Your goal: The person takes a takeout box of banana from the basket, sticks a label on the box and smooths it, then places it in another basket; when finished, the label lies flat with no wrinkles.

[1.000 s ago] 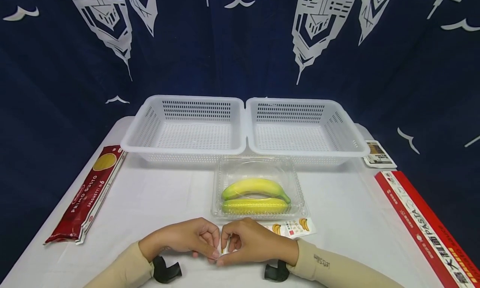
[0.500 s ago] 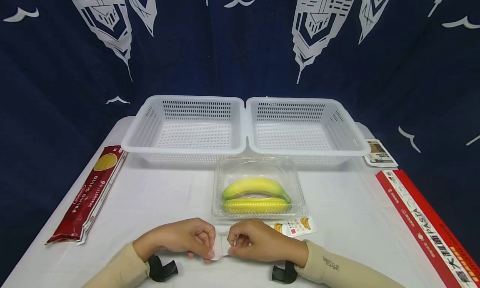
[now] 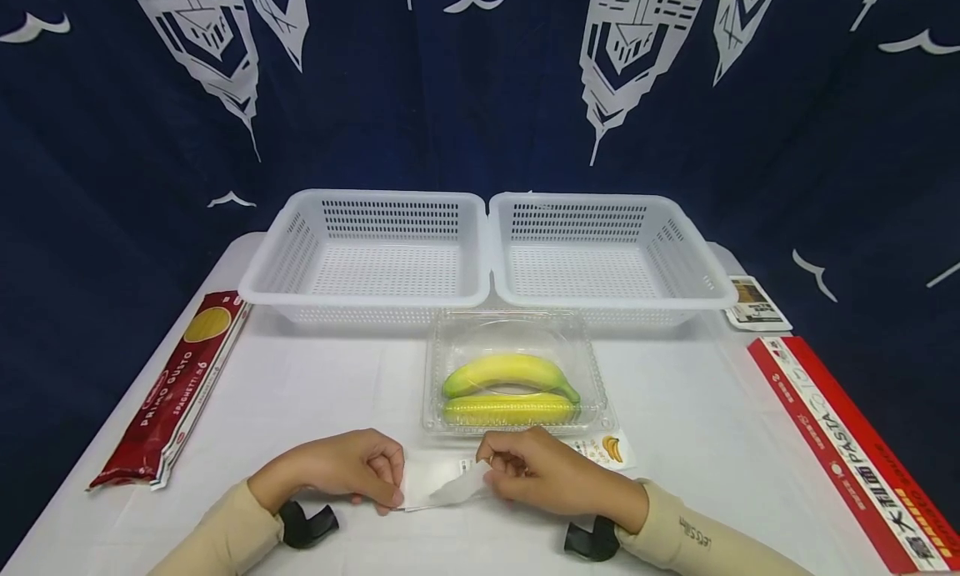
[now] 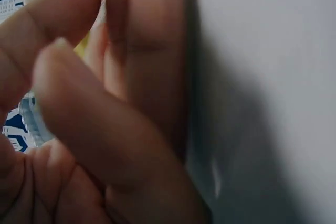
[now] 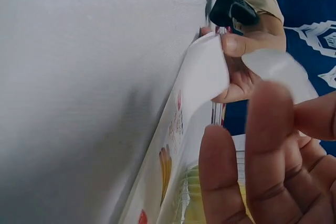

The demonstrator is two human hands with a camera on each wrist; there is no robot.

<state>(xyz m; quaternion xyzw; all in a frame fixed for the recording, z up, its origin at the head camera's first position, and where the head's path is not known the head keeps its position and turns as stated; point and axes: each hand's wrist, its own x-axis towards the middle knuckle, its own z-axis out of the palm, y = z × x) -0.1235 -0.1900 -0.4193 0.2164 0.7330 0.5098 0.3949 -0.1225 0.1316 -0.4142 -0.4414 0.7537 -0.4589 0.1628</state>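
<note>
A white label strip point(image 3: 603, 449) printed with bananas lies in front of the clear lidded container point(image 3: 517, 330). My left hand point(image 3: 352, 468) pinches its left end between thumb and fingers. From the strip, my right hand point(image 3: 551, 476) pinches a thin white backing paper point(image 3: 459, 486), partly peeled and curving up. In the right wrist view, the label point(image 5: 202, 72) and the lifted backing paper point(image 5: 278, 69) stand apart. Inside the container lie a banana point(image 3: 510, 372) and an ear of corn point(image 3: 510, 409). Close fingers point(image 4: 152, 35) fill much of the left wrist view.
Two white baskets point(image 3: 367, 299) point(image 3: 615, 304) stand side by side behind the container. A red spaghetti packet point(image 3: 180, 384) lies at left. A red pasta box point(image 3: 847, 443) and a small packet point(image 3: 757, 305) lie at right, on the white-covered table point(image 3: 322, 376).
My hands have moved apart, left hand leftward and right hand rightward. Between them, the backing paper has lifted away from the label's left end.
</note>
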